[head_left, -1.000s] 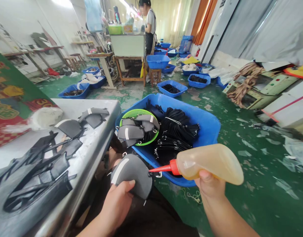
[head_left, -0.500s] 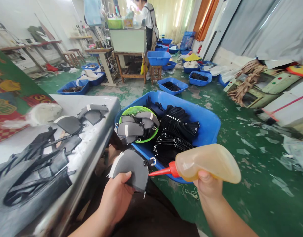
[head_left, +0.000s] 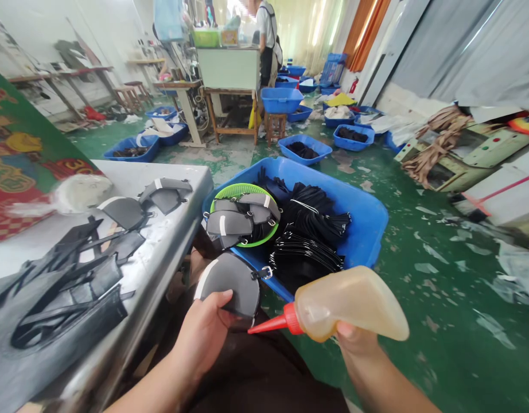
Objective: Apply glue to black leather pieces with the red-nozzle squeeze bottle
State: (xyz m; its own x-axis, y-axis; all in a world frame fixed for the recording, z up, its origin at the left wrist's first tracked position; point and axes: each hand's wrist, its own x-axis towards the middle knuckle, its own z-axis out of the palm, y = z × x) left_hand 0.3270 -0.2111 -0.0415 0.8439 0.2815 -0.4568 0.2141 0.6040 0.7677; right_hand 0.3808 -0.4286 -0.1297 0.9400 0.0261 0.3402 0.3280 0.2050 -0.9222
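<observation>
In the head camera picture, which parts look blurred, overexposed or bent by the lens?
Head view: the translucent amber squeeze bottle with red nozzle and grey curved fabric piece are sharp; black strips on the steel table smear toward the left edge; far windows glare white; wall lines bow from wide-angle distortion.

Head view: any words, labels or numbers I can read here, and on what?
None can be read.
Squeeze bottle in the right hand: no label.
Grey piece in the left hand: no print.
Red and green banner: yellow marks, too blurred to read.
</observation>
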